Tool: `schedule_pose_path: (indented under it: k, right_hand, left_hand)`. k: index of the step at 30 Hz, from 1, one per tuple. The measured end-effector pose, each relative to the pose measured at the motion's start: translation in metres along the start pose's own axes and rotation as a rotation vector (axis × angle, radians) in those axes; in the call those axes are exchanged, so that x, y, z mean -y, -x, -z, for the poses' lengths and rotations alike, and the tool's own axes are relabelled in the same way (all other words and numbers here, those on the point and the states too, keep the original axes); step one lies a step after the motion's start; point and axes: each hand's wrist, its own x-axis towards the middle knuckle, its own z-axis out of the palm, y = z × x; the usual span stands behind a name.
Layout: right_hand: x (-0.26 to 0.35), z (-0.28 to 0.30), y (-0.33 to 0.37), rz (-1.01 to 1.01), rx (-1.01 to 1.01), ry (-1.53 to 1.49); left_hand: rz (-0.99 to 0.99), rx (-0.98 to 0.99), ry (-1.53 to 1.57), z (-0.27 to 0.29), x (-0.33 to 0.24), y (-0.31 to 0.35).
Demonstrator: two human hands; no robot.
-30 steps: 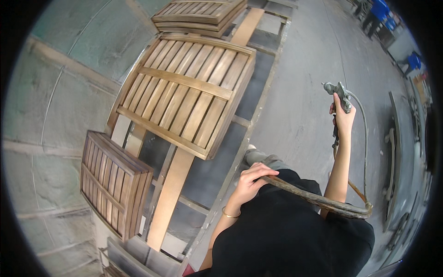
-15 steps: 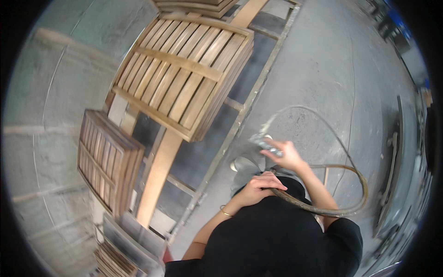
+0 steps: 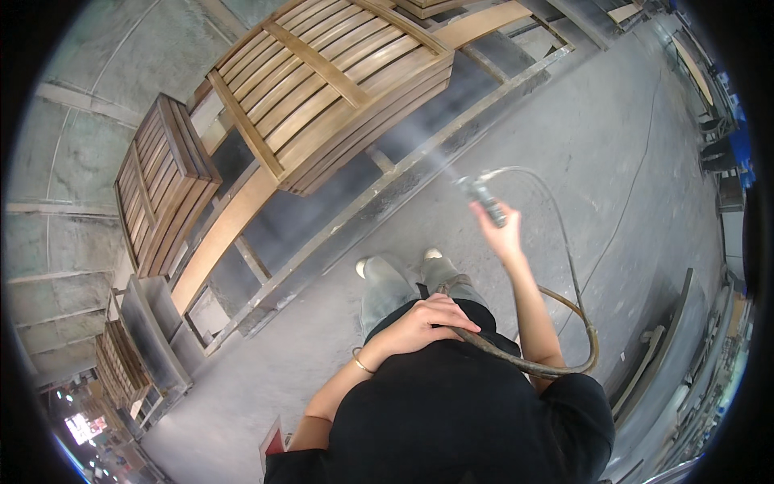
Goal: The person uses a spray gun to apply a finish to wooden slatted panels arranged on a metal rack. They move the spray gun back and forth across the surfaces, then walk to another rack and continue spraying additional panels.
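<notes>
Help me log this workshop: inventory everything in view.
Slatted stacks: at least four, brown, top and left
Planks: count unclear, tan, beneath stacks
Rack: one, grey, under planks
Wall: one, greenish, left
Floor: one, grey, centre
Panels: several, grey, right
Clutter: uncounted, mixed, right edge
Spray gun: one, silver, near centre
Thin hose: one, grey, right
Thick hose: one, brown, lower right
Shoes: two, pale, centre
Trousers: one, grey, centre
Shirt: one, black, bottom
Bracelet: one, gold, left wrist
Left hand: one, bare, on thick hose
Right hand: one, bare, on spray gun
</notes>
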Motion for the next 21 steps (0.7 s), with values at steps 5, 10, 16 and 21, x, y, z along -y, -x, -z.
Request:
schedule_pose_path:
  k: [5, 10, 16, 21]
  right_hand:
    - [-0.058, 0.043, -0.025, -0.015, -0.346, 0.063]
    - [-0.046, 0.016, -0.013, 0.086, 0.009, -0.001]
    - [0.038, -0.017, 0.018, 0.151, 0.489, -0.341]
    - [0.036, 0.011, -0.001, 0.044, 0.378, -0.419]
  left_hand:
    - [-0.022, -0.07, -0.04, -0.03, 0.007, -0.011]
    - [-0.041, -0.123, -0.045, -0.052, 0.011, -0.021]
    - [-0.006, -0.246, -0.043, -0.069, 0.01, -0.023]
    - [0.016, -0.255, -0.045, -0.075, 0.008, -0.03]
